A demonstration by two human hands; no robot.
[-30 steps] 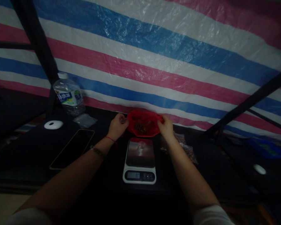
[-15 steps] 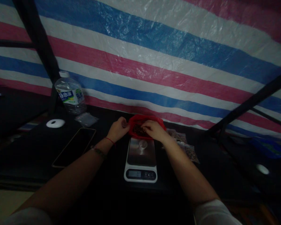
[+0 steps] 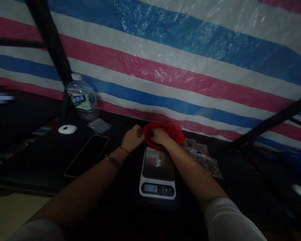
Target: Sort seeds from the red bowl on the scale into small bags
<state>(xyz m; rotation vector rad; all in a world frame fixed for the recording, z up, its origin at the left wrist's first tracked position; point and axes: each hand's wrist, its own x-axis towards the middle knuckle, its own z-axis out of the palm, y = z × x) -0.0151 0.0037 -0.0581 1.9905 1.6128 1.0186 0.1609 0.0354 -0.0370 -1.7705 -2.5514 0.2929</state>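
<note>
A red plastic bag (image 3: 174, 132) lies on the dark table just behind a small kitchen scale (image 3: 158, 170) with a dark glossy platform. My left hand (image 3: 133, 138) pinches the bag's left edge. My right hand (image 3: 158, 136) is pressed against the bag's left part, fingers curled into the plastic right beside the left hand. The bag's contents are hidden by the hands and folds. The scale platform carries nothing.
Small clear packets of brownish bits (image 3: 203, 157) lie right of the scale. A phone (image 3: 87, 154), a white round puck (image 3: 67, 129), a clear packet (image 3: 99, 125) and a water bottle (image 3: 81, 97) stand at the left. A striped tarp (image 3: 180, 70) forms the back wall.
My right hand moved from the bag's right edge across to its left side, next to the left hand. The bag's mouth went from spread open to bunched. The view shifted slightly.
</note>
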